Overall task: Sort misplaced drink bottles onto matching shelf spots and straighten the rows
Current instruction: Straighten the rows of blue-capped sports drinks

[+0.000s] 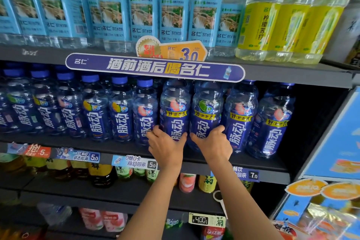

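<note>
The long purple banner strip with white and yellow lettering [154, 68], clipped to the edge of the upper dark shelf [292, 76], was taken as the landmark. Directly below its middle, two large clear-blue plastic bottles with dark blue wrap labels were found standing upright and side by side on the middle dark shelf [78, 142]: one carrying a peach picture [175, 111] and, just to its right, one carrying a green lime picture [207, 111].

The left hand [165, 147] was observed wrapped around the lower part of the peach-picture bottle, fingers curled on its left flank and thumb across the label. The right hand [213, 146] was observed gripping the lower part of the lime-picture bottle in like manner. The two hands were set close together, nearly touching between the two bottles, each clamped on its own bottle. Both bottle bases appeared to rest on the shelf, though the bases were hidden by the hands.

Below the banner's right end, two further large peach-picture bottles [241, 117] were noted in the same row. Below its left end, a row of smaller blue-capped bottles with the same dark blue label [97, 115] was recorded, with mango, peach and lime pictures mixed.

Above the banner, clear bottles with light blue landscape labels [173, 15] were seen in a row, with yellow-labelled bottles of pale yellow drink [272, 25] above its right end. Price tags [134, 161] were fixed to the shelf edge beneath the hands.
</note>
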`<state>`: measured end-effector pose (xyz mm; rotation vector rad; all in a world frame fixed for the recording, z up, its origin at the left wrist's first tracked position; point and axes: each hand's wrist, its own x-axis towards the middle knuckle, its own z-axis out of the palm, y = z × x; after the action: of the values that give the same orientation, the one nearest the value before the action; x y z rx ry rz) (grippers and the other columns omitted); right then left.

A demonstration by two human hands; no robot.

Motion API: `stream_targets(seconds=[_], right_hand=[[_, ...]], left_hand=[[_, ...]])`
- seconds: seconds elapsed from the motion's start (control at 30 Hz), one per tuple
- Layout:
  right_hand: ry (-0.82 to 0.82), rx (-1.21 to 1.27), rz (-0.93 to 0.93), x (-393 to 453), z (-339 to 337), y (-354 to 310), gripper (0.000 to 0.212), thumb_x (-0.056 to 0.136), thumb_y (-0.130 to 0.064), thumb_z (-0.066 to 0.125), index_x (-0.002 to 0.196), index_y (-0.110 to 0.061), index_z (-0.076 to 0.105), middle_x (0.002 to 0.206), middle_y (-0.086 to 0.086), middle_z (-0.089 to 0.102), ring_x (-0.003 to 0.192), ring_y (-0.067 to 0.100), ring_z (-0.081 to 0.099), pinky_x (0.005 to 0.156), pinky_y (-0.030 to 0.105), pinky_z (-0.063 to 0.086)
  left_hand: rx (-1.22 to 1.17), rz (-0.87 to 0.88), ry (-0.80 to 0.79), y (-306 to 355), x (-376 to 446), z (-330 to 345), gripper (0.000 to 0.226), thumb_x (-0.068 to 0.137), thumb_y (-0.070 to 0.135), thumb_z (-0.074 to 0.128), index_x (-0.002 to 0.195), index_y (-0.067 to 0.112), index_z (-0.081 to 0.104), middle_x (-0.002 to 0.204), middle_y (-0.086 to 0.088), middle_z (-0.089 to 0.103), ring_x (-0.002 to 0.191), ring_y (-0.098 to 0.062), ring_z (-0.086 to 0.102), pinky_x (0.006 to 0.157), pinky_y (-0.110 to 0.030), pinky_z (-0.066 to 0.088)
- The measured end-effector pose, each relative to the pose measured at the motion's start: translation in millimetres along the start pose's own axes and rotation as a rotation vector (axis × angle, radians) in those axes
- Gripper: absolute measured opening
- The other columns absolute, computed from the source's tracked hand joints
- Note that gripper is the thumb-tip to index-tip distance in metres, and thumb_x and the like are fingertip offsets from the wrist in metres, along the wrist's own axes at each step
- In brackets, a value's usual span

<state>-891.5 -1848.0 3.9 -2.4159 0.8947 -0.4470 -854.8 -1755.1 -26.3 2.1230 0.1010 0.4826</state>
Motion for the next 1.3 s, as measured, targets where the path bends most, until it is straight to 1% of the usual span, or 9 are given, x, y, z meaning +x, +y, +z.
stream_targets(seconds=[0.07, 0.17, 0.23, 0.37, 0.6, 0.97, 1.1, 1.2, 1.3], right_hand=[[0.026, 0.067, -0.036, -0.7, -6.9, 9.7, 0.073, 0.077, -0.058, 0.064, 0.120, -0.005, 0.036, 0.109, 0.011, 0.063, 0.102, 0.031, 0.061, 0.068, 0.032, 0.040], [0.287, 0.216, -0.031, -3.4, -25.2, 36.9, 0.064, 0.081, -0.052, 0.063, 0.124, -0.010, 0.042, 0.084, 0.003, 0.068, 0.093, 0.029, 0.064, 0.068, 0.035, 0.042], [0.371, 0.250, 0.025, -2.4, -34.1, 50.3, 0.066, 0.081, -0.050, 0.064, 0.126, -0.009, 0.041, 0.083, 0.006, 0.067, 0.093, 0.032, 0.063, 0.070, 0.038, 0.044], [0.249, 0.099, 0.117, 9.6, -29.4, 52.3, 0.084, 0.078, -0.056, 0.065, 0.132, -0.002, 0.032, 0.113, 0.020, 0.061, 0.103, 0.037, 0.060, 0.073, 0.039, 0.046], [0.301, 0.076, 0.163, 23.4, -18.9, 49.0, 0.068, 0.081, -0.054, 0.064, 0.114, -0.002, 0.036, 0.107, 0.020, 0.064, 0.095, 0.037, 0.063, 0.062, 0.033, 0.037], [0.333, 0.051, 0.112, 15.0, -17.5, 55.3, 0.065, 0.081, -0.055, 0.062, 0.111, -0.001, 0.042, 0.101, 0.019, 0.064, 0.092, 0.037, 0.063, 0.066, 0.035, 0.042], [0.442, 0.151, 0.003, 12.8, -29.6, 72.1, 0.056, 0.082, -0.054, 0.061, 0.109, -0.007, 0.048, 0.093, 0.009, 0.065, 0.087, 0.031, 0.063, 0.062, 0.031, 0.036], [0.649, 0.331, -0.036, 14.3, -47.2, 91.3, 0.057, 0.081, -0.041, 0.068, 0.119, -0.004, 0.046, 0.115, 0.012, 0.051, 0.090, 0.035, 0.059, 0.064, 0.035, 0.039], [0.527, 0.215, 0.108, 22.8, -60.0, 102.4, 0.089, 0.075, -0.042, 0.073, 0.141, -0.004, 0.026, 0.136, 0.017, 0.033, 0.102, 0.042, 0.056, 0.070, 0.044, 0.045]], left_hand=[[-0.143, 0.175, 0.084, 1.5, -17.1, -1.5, 0.063, 0.076, 0.028, 0.075, 0.125, 0.003, 0.044, 0.117, -0.013, 0.044, 0.103, -0.028, 0.052, 0.087, -0.038, 0.043], [-0.136, 0.437, 0.020, 8.5, -45.5, 12.8, 0.052, 0.079, 0.020, 0.070, 0.123, 0.004, 0.048, 0.113, -0.012, 0.050, 0.101, -0.025, 0.054, 0.086, -0.037, 0.048], [-0.087, 0.421, -0.106, 14.9, -50.6, 24.2, 0.065, 0.082, 0.027, 0.069, 0.134, 0.003, 0.039, 0.126, -0.015, 0.046, 0.118, -0.027, 0.046, 0.097, -0.036, 0.042], [-0.030, 0.284, -0.192, 24.5, -47.5, 38.1, 0.082, 0.085, 0.041, 0.063, 0.144, 0.001, 0.021, 0.139, -0.015, 0.036, 0.129, -0.026, 0.033, 0.105, -0.032, 0.031], [0.025, 0.220, -0.119, 28.7, -45.1, 47.1, 0.070, 0.083, 0.035, 0.067, 0.136, 0.002, 0.034, 0.133, -0.017, 0.042, 0.123, -0.030, 0.038, 0.103, -0.037, 0.033], [-0.030, 0.207, -0.030, 26.0, -48.3, 51.6, 0.063, 0.076, 0.029, 0.075, 0.125, 0.001, 0.046, 0.122, -0.018, 0.048, 0.113, -0.032, 0.047, 0.093, -0.043, 0.044], [-0.201, 0.426, 0.140, 30.0, -64.8, 48.9, 0.040, 0.080, 0.024, 0.059, 0.114, 0.007, 0.049, 0.111, -0.011, 0.050, 0.102, -0.025, 0.051, 0.086, -0.036, 0.047], [-0.146, 0.628, 0.028, 42.9, -77.0, 56.1, 0.038, 0.082, 0.023, 0.055, 0.117, 0.013, 0.044, 0.114, -0.007, 0.053, 0.105, -0.021, 0.054, 0.086, -0.032, 0.048], [-0.031, 0.528, -0.142, 54.8, -85.5, 70.4, 0.062, 0.075, 0.020, 0.074, 0.127, 0.004, 0.045, 0.123, -0.015, 0.053, 0.110, -0.029, 0.055, 0.090, -0.037, 0.050]])
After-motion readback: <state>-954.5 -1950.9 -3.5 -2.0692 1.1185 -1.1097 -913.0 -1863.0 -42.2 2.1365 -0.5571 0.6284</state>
